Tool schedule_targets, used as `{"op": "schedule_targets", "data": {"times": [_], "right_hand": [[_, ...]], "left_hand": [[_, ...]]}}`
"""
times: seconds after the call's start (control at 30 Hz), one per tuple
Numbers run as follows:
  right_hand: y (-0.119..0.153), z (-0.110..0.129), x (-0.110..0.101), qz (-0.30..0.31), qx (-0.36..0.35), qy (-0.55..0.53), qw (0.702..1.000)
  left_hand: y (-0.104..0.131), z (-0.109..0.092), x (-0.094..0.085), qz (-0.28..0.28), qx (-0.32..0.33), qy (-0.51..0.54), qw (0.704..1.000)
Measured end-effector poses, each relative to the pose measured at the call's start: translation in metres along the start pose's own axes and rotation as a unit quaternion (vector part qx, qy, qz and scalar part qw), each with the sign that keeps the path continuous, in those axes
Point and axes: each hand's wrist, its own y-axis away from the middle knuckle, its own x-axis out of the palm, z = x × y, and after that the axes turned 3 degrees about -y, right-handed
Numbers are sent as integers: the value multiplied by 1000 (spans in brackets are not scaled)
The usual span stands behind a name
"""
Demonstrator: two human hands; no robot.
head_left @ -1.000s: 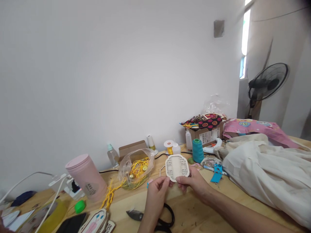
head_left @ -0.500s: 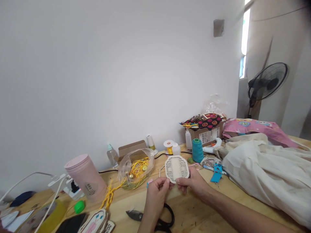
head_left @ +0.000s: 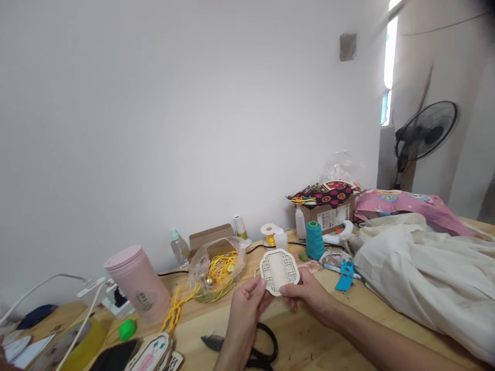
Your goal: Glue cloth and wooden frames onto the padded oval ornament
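Observation:
Both my hands grip a pale wooden plaque (head_left: 279, 270) with rounded lobes and cut-out lattice work along its two sides. My left hand (head_left: 249, 296) is closed on its lower left edge, thumb on the front. The lower right edge is pinched by my right hand (head_left: 299, 288), its thumb lying over the face. Fingers behind the plaque are hidden. A pale cord loops out at its left. Under my left wrist lie black-handled scissors (head_left: 266, 344) on the wooden table (head_left: 309, 340), blade pointing left.
A clear bag with yellow cords (head_left: 222, 268) and a pink canister (head_left: 137, 281) stand left. Painted wooden pieces (head_left: 154, 350) lie by a phone (head_left: 116, 355). Behind are a teal thread cone (head_left: 314, 241) and a filled box (head_left: 330, 214). Cream cloth (head_left: 421, 278) covers the right side.
The plaque has tilted slightly and shifted a little left and down in my hands. My left hand has moved slightly left; both hands keep hold.

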Motion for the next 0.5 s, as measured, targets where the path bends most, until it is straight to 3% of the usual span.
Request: {"op": "schedule_targets", "data": {"times": [0.3,0.5], "right_hand": [[-6,-6,-2,-6,0,45,999],[-6,-5,-3,-15,5,59,998]], "left_hand": [[-5,1,-8,-78,14,6,997],[-3,-2,-3,-79,9,-12,997]]}}
